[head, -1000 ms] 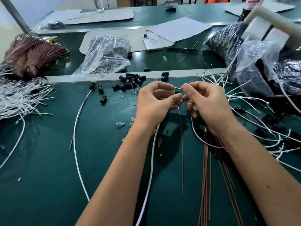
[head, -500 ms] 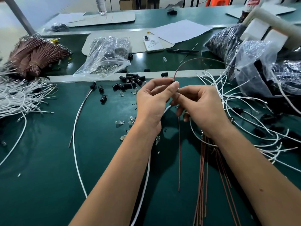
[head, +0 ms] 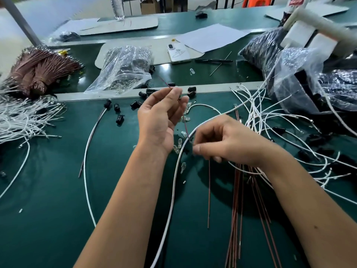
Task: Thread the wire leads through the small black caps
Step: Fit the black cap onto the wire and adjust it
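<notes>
Hands now parted: left hand [head: 162, 120] pinches brown wire [head: 185, 122] above right hand [head: 229, 141], which grips white wire [head: 174, 182]; loose black caps [head: 135, 104] beyond remain unthreaded.

Bench: I see a green work mat [head: 48, 219] with a pale strip [head: 222, 88] across it | behind: a second green table [head: 222, 18] | far back: cardboard boxes [head: 148, 5], orange stool [head: 255, 0] (both partly cut off) | light: bright overhead glare.

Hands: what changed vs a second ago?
They were pinched together at one spot; now they have parted. The left hand went up and away, drawing a thin brown lead out in its fingertip grip. The right hand dropped toward the table, pinching where the white wire crosses. Loose black caps, the clear bag and the brown lead pile stayed put.
</notes>
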Available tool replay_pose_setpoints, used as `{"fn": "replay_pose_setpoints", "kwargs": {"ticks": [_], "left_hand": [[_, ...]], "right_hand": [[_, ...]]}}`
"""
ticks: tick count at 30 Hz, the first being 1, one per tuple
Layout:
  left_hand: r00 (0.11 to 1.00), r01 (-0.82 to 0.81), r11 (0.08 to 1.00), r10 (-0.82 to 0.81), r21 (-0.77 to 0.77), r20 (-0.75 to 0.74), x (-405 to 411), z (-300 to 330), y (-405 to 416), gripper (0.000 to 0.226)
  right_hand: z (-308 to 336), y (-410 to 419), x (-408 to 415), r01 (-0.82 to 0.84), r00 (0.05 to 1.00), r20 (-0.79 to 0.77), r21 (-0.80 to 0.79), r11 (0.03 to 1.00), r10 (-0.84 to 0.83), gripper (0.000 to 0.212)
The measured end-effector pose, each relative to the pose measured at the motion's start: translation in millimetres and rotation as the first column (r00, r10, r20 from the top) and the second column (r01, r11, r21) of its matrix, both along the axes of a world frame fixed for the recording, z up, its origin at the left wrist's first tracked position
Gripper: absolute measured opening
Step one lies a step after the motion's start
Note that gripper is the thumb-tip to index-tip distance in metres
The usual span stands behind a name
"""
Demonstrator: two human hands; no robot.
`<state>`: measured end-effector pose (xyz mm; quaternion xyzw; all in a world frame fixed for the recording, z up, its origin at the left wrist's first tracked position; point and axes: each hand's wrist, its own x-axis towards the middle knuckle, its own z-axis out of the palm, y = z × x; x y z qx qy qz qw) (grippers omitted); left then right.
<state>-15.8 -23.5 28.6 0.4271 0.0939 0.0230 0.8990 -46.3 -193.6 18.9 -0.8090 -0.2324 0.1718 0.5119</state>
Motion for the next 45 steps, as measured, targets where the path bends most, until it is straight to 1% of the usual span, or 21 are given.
{"fn": "replay_pose_setpoints", "kwargs": {"ticks": [4, 8, 12, 13, 14, 15, 16, 17, 18, 19, 21, 24, 27, 29, 30, 32, 34, 36, 40, 43, 45], "left_hand": [[1.0, -0.017, 1.0, 0.017, -0.011, 0.004, 1.9, -0.4, 6.3, 0.01], [0.999, 0.027, 1.0, -0.027, 0.009, -0.018, 1.1, -1.0, 4.9, 0.01], [0.994, 0.09, 0.995, -0.092, -0.037, -0.058, 1.9, 1.0, 6.3, 0.008], [0.992, 0.101, 0.994, -0.104, -0.045, -0.067, 2.3, 1.5, 6.8, 0.008], [0.991, 0.108, 0.993, -0.112, -0.046, -0.074, 2.4, 1.7, 7.3, 0.008], [0.99, 0.115, 0.993, -0.118, -0.041, -0.078, 2.3, 1.8, 7.3, 0.009], [0.989, 0.121, 0.992, -0.124, -0.034, -0.079, 2.0, 1.8, 7.3, 0.009], [0.989, 0.127, 0.992, -0.128, -0.025, -0.08, 1.6, 1.5, 7.2, 0.011], [0.988, 0.133, 0.991, -0.133, -0.012, -0.079, 1.0, 1.1, 7.0, 0.012], [0.987, 0.138, 0.99, -0.137, 0.001, -0.078, 0.5, 0.7, 6.6, 0.014], [0.987, 0.144, 0.989, -0.141, 0.03, -0.082, 0.6, -0.7, 5.7, 0.017], [0.984, 0.156, 0.986, -0.149, 0.064, -0.099, 2.6, -1.4, 4.1, 0.018], [0.983, 0.158, 0.986, -0.151, 0.059, -0.105, 4.4, -2.8, 3.1, 0.019], [0.98, 0.18, 0.979, -0.17, 0.101, -0.101, 3.9, -4.1, 1.0, 0.02], [0.977, 0.2, 0.971, -0.187, 0.133, -0.101, 3.1, -4.7, -0.7, 0.019], [0.966, 0.254, 0.947, -0.239, 0.197, -0.098, 1.0, -5.6, -4.5, 0.02], [0.939, 0.343, 0.906, -0.332, 0.248, -0.086, -1.9, -5.9, -7.7, 0.021], [0.881, 0.468, 0.837, -0.468, 0.284, -0.075, -5.4, -6.1, -9.1, 0.02], [0.727, 0.654, 0.674, -0.685, 0.343, -0.04, -11.6, -7.7, -10.2, 0.014], [0.753, 0.613, 0.702, -0.658, 0.363, 0.001, -11.2, -8.4, -12.8, 0.01], [0.806, 0.557, 0.773, -0.591, 0.304, 0.026, -8.9, -8.2, -12.4, 0.006]], "right_hand": [[2.8, -1.8, -5.1, -0.225, 0.963, -0.174, -0.082, 0.971, 0.208, 0.015], [4.0, -4.0, -6.5, -0.298, 0.926, -0.272, -0.099, 0.95, 0.262, 0.011], [7.1, -7.8, -8.1, -0.339, 0.914, -0.268, -0.097, 0.936, 0.303, 0.012], [8.5, -8.0, -6.8, -0.278, 0.937, -0.238, -0.065, 0.958, 0.255, 0.017], [9.6, -7.8, -4.4, -0.139, 0.974, -0.184, -0.015, 0.99, 0.134, 0.024], [9.2, -8.3, -1.0, 0.061, 0.993, -0.104, 0.048, 0.997, -0.056, 0.033], [7.9, -10.4, 3.0, 0.29, 0.956, 0.024, 0.078, 0.954, -0.292, 0.042], [5.6, -13.0, 7.4, 0.49, 0.847, 0.208, 0.051, 0.87, -0.489, 0.052], [3.2, -16.4, 10.4, 0.641, 0.717, 0.389, -0.042, 0.766, -0.579, 0.059], [2.1, -19.6, 11.4, 0.726, 0.643, 0.49, -0.144, 0.673, -0.589, 0.066], [1.1, -25.0, 10.8, 0.738, 0.663, 0.502, -0.309, 0.6, -0.556, 0.076], [4.7, -31.5, 10.0, 0.601, 0.799, 0.408, -0.507, 0.618, -0.442, 0.079], [11.7, -31.2, 8.0, 0.415, 0.909, 0.297, -0.623, 0.663, -0.291, 0.048], [10.4, -29.5, 6.9, 0.37, 0.928, 0.255, -0.528, 0.764, -0.273, 0.028], [8.6, -27.9, 6.8, 0.392, 0.918, 0.233, -0.426, 0.815, -0.32, 0.025], [5.4, -24.2, 8.1, 0.487, 0.872, 0.103, -0.075, 0.87, -0.479, 0.025], [5.0, -20.1, 10.7, 0.549, 0.83, -0.12, 0.35, 0.759, -0.545, 0.027], [5.1, -16.3, 12.0, 0.549, 0.814, -0.184, 0.55, 0.629, -0.55, 0.027], [-1.1, -13.4, 14.3, 0.562, 0.777, -0.162, 0.612, 0.555, -0.608, 0.021], [-2.5, -14.5, 15.5, 0.571, 0.773, -0.212, 0.643, 0.51, -0.598, 0.014], [-1.4, -16.3, 16.1, 0.576, 0.786, -0.215, 0.596, 0.559, -0.58, 0.017]]}}
